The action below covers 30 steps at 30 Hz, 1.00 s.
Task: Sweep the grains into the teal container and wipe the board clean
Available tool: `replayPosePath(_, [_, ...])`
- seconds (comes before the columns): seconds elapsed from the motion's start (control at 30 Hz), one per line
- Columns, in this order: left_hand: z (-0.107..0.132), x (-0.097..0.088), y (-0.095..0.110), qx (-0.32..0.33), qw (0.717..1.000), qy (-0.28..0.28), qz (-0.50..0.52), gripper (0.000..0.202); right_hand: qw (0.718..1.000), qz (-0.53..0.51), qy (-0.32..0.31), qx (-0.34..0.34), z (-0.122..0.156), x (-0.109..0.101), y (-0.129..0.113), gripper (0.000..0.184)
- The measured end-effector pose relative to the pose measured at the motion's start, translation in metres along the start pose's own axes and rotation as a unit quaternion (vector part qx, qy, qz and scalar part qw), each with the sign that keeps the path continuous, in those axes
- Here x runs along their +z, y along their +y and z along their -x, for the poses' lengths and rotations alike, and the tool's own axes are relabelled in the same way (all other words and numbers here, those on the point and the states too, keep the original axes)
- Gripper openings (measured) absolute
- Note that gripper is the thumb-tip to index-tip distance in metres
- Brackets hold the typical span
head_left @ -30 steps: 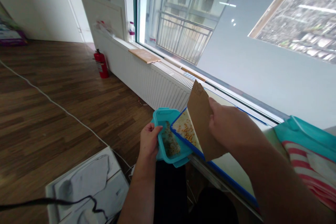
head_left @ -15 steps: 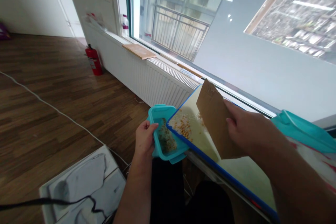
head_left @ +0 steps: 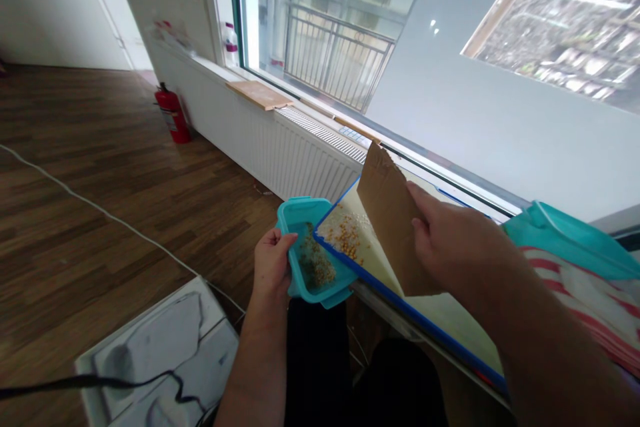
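Observation:
My left hand [head_left: 273,260] grips the near left rim of a turquoise plastic container [head_left: 295,210], thumb over the edge. Grains and crumbs [head_left: 316,267] cover part of its bottom. The container sits just under the corner of a pale yellow board with a blue edge [head_left: 377,287]. Yellow kernels [head_left: 346,240] and paler grains lie near that corner of the board. In my right hand [head_left: 445,233] is a piece of brown cardboard [head_left: 390,220], held upright on edge across the board, beside the kernels. The fingers behind the cardboard are hidden.
A turquoise lid or tub [head_left: 575,240] and a red-and-white striped cloth [head_left: 580,293] lie to the right. A white radiator [head_left: 310,153] runs below the window. A marble-patterned box top [head_left: 165,353] is at lower left. A red fire extinguisher [head_left: 173,113] and a white cable [head_left: 100,210] are on the floor.
My right hand and the cardboard have moved left along the board, closer to the kernels at the corner. The left hand holds the container nearly still. The view has shifted slightly.

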<state>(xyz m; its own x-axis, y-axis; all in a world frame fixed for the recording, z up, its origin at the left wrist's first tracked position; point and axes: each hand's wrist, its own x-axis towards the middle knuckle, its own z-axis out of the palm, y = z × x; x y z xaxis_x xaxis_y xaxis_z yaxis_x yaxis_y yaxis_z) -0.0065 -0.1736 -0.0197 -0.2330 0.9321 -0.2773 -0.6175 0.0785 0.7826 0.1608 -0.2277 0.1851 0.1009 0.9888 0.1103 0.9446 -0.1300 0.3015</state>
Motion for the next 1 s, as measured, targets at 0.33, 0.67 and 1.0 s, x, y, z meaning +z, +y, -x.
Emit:
replayPosePath(0.33, [-0.001,0.002,0.003,-0.001,1.0,-0.01,-0.004,0.028,0.999,0.008,-0.034,-0.001,-0.004,-0.003,-0.021,0.055])
replayPosePath(0.67, [-0.011,0.006,0.008,0.004,0.999,-0.025,-0.02,0.027,0.999,0.008,-0.043,-0.031,-0.001,-0.011,-0.044,0.057])
replayPosePath(1.0, [-0.022,0.007,0.008,0.015,0.998,-0.046,-0.035,0.028,0.996,0.004,0.006,-0.091,0.01,-0.007,-0.046,0.054])
